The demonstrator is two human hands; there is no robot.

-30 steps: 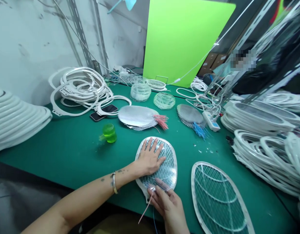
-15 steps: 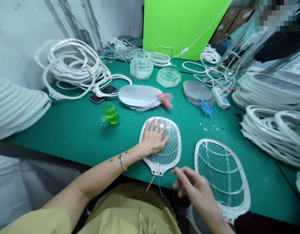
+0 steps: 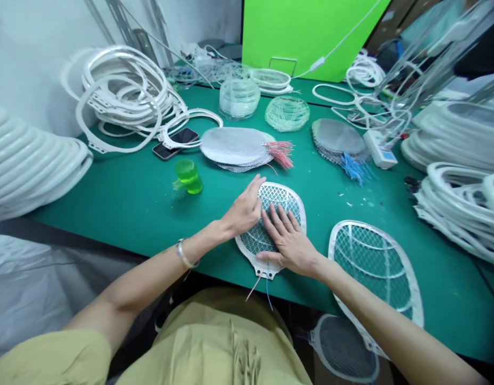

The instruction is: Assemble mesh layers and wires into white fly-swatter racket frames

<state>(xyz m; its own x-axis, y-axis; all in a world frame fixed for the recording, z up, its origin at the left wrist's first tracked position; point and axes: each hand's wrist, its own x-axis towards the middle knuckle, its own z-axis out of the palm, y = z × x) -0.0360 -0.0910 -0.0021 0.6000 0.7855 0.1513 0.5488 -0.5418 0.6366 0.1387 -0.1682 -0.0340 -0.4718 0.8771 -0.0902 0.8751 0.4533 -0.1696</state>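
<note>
A white electric mosquito-swatter head with a metal mesh lies flat on the green table in front of me. A pink wire and a blue wire stick out from its neck, over the table edge. My left hand rests along its left rim, fingers stretched out and close together. Flat on the mesh lies my right hand, its fingers spread and the thumb pointing left. To the right sits a second, larger-looking swatter frame with curved white ribs, partly hidden behind my right forearm.
Mesh sheets with pink wires and others with blue wires lie farther back. A green jar stands left, near a phone. White frames pile up on both sides. Another swatter head is below the table edge.
My right hand has moved from beside the neck onto the mesh. My left hand has shifted from the middle of the mesh to the left rim. The view has tilted slightly.
</note>
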